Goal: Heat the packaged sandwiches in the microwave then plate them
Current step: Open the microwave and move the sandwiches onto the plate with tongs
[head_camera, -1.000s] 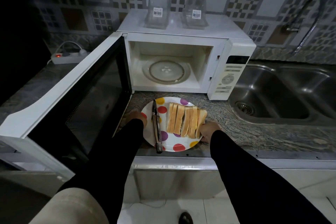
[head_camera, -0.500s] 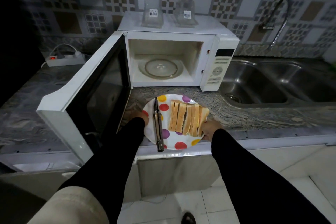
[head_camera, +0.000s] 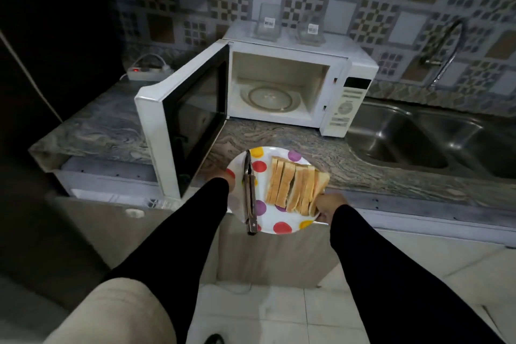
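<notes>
A white plate with coloured dots carries a row of sandwich halves and metal tongs lying along its left side. My left hand grips the plate's left rim, mostly hidden by my black sleeve. My right hand grips the right rim beside the sandwiches. The plate is half off the counter's front edge. Behind it the white microwave stands with its door swung open to the left and only the glass turntable inside. Two clear sandwich packages sit on top of it.
The marbled counter runs left and right. A steel double sink with a curved tap lies to the right. A power strip with a red light sits at the back left. Tiled floor lies below.
The plate, held by both hands, has come back from the counter toward me and now overhangs the front edge. My view has pulled away from the microwave.
</notes>
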### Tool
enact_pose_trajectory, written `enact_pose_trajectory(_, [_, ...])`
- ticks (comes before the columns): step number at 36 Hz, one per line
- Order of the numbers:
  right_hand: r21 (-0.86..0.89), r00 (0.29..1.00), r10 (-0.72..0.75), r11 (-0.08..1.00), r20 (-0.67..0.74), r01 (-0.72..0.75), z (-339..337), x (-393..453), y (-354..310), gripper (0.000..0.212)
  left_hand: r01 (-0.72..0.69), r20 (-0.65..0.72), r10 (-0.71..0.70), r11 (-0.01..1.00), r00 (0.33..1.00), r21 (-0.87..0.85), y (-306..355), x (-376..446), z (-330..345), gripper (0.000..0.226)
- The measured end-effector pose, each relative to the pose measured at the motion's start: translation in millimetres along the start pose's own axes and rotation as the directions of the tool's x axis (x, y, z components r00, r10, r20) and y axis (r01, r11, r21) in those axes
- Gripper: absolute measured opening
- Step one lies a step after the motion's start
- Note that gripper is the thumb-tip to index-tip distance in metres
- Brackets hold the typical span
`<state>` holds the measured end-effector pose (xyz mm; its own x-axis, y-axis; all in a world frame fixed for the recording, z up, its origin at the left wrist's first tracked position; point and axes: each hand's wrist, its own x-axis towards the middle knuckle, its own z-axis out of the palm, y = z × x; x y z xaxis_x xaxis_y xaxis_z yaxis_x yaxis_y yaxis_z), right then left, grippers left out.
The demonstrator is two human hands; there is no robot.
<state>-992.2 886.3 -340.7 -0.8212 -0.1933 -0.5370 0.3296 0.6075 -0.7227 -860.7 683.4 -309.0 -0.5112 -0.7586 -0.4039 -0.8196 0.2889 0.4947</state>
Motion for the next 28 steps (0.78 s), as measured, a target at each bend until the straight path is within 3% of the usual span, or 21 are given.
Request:
enact_pose_trajectory(4, [0.041, 0.997, 0.069, 0.997, -0.014, -0.069, 4, -19, 20, 0.021, -0.008, 0.021, 0.005, 0.988, 1.0, 0.151, -28, -31, 7, 0.045])
enact_pose_trajectory(11, [-0.009, 0.999, 0.039, 0.999, 0.028, -0.039, 13, -66, 67, 0.017, 0.147, -0.009, -0.147, 0.987, 0.989, -0.06, -85, -95, 25, 0.048])
enact_pose_trajectory(19, [-0.105, 0.992, 0.003, 0.994, 0.125, 0.011, 52, -103, 100, 0.021, 0.213, 0.02, -0.212, 0.97, 0.977, -0.115, -147, -143, 13, 0.046])
enact_pose_trajectory(28, [-0.222, 0.976, -0.078, 0.967, 0.205, 0.124, 115, -159, 93, 0.022, 0.305, -0.005, -0.307, 0.946, 0.952, -0.115, -219, -165, -26, 0.047])
